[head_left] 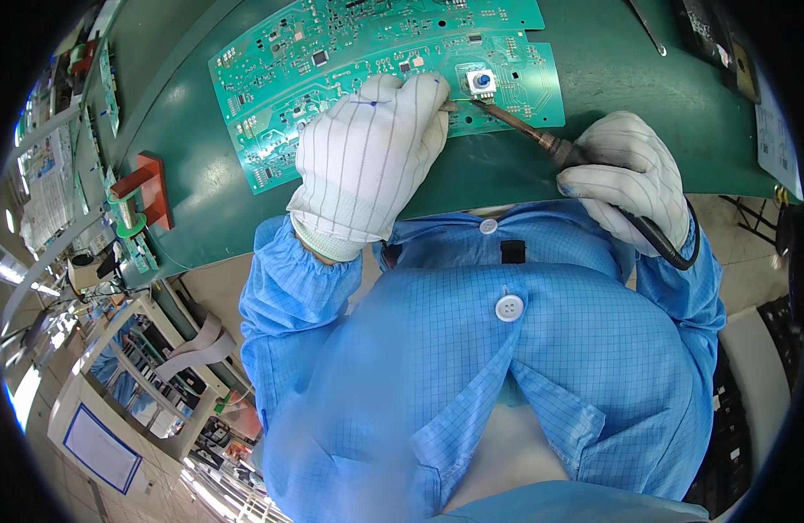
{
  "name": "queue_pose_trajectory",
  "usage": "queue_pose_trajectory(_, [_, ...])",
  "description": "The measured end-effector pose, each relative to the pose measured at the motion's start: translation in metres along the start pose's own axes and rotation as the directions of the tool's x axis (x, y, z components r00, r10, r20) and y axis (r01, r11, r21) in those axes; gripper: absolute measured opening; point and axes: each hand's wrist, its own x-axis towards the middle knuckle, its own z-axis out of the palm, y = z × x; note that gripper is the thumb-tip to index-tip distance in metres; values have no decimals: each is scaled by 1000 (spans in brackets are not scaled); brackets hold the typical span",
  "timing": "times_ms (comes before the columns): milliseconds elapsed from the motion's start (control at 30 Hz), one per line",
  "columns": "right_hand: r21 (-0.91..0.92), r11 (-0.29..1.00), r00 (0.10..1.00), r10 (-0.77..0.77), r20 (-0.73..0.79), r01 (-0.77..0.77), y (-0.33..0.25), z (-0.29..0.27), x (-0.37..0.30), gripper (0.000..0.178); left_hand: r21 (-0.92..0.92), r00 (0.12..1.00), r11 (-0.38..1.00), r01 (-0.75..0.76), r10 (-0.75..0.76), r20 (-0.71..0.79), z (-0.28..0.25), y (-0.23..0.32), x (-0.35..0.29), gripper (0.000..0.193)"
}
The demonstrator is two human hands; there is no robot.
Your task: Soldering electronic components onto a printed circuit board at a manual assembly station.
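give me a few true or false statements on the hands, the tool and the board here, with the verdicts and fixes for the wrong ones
1. The right hand holds a soldering iron. True.
2. The left hand is bare. False: it wears a white striped glove.
3. The iron's tip is close to the white component with a blue centre. True.
4. The spool stands to the right of the green circuit board. False: it is on the left, by a red stand.
5. The person's sleeves are blue. True.
6. The left hand is off to one side, away from the board. False: it is over the board.
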Motion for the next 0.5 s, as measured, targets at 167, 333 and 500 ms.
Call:
queue_pose_trajectory(167, [-2,1000,1000,7,-13,-7,-2,1,2,35,30,1000,999,-10,11,-11,4,-2,-1,11])
queue_pose_trajectory(333, [77,997,1000,-5,-29,7,0,-5,5,31,40,996,999,-37,41,-85,12,-3,1,16])
queue_pose_trajectory(500, [171,936,922,339,-189,-309,-4,-32,-16,25,-19,980,995,-102,97,-176,19,13,13,17])
